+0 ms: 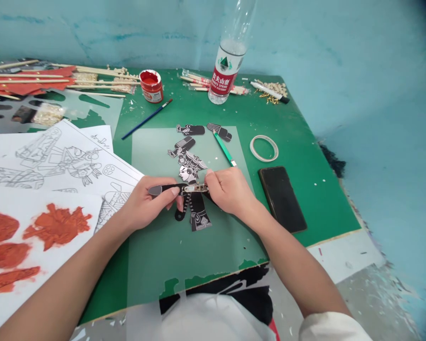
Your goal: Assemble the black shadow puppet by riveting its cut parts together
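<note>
A black paper puppet figure (195, 208) with a decorated head lies on a pale translucent sheet (170, 246) over the green table. My left hand (145, 201) pinches a dark arm piece of the figure at its left shoulder. My right hand (229, 189) pinches the figure's right shoulder, fingers closed. A small metallic strip (195, 188) runs between both hands across the shoulders. Loose black cut-out limbs (190, 129) lie further back on the sheet, beside a green-handled craft knife (224, 149).
A black phone (282, 198) and a tape ring (264, 148) lie to the right. A water bottle (227, 71), red paint pot (151, 86), blue brush (147, 118) and bamboo sticks (57, 78) stand at the back. Line drawings (57, 161) and red cut-outs (57, 225) cover the left.
</note>
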The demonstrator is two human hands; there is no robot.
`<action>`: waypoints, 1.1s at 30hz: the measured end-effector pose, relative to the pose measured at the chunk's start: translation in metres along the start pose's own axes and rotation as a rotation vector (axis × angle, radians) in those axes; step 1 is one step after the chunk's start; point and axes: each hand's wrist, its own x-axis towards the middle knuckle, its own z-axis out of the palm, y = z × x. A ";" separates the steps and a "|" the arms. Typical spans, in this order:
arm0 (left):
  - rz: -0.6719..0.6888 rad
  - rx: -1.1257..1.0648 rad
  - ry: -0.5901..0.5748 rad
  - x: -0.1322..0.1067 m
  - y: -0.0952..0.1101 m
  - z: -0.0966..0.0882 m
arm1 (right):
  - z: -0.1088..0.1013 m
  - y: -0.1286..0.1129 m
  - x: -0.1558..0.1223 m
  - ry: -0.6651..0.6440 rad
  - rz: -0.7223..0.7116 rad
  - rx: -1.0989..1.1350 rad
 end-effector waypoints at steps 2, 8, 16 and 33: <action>-0.007 0.008 0.009 0.000 -0.001 0.000 | 0.001 0.000 0.000 0.003 -0.006 -0.019; -0.003 0.019 0.002 0.001 -0.002 -0.002 | 0.002 0.001 0.003 -0.018 -0.006 -0.169; 0.170 -0.047 0.115 0.000 -0.006 0.008 | -0.011 -0.021 0.006 0.058 0.003 -0.169; 0.371 -0.126 0.219 -0.009 0.023 0.001 | 0.007 -0.053 0.012 0.152 -0.078 0.024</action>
